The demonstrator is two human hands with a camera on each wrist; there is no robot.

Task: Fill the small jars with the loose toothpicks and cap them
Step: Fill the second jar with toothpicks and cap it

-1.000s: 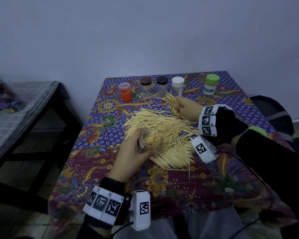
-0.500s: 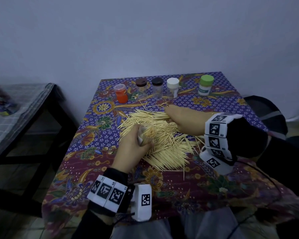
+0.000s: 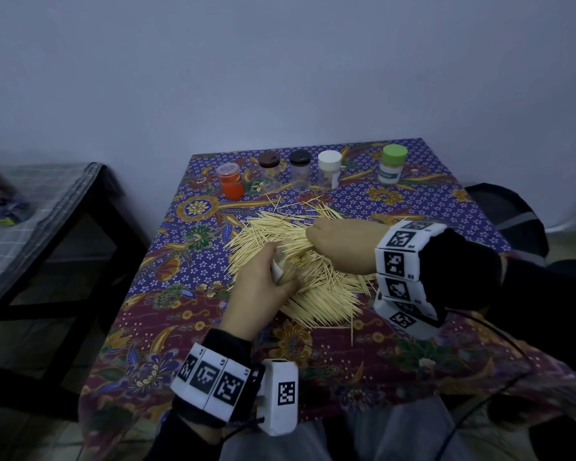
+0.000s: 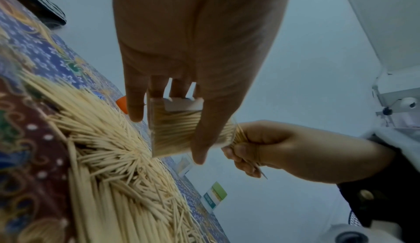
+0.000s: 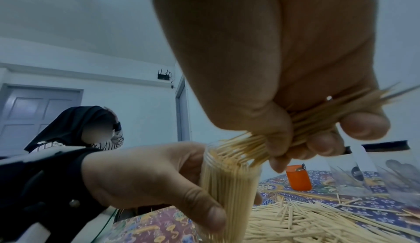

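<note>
Right wrist view: a clear cylindrical jar (image 5: 229, 193), packed with thin wooden toothpicks, is gripped by the left hand (image 5: 145, 176); a bundle (image 5: 245, 149) is pinched in right hand (image 5: 272, 63) fingers (image 5: 361, 124).

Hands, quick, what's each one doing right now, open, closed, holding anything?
Left hand: closed around the clear jar, already packed with toothpicks.
Right hand: closed on a bundle of toothpicks, its tips at the jar's mouth.

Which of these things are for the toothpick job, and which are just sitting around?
For the job:
- clear jar in left hand
- toothpick bunch in right hand
- toothpick pile

Just there:
- side table
- dark chair
</note>
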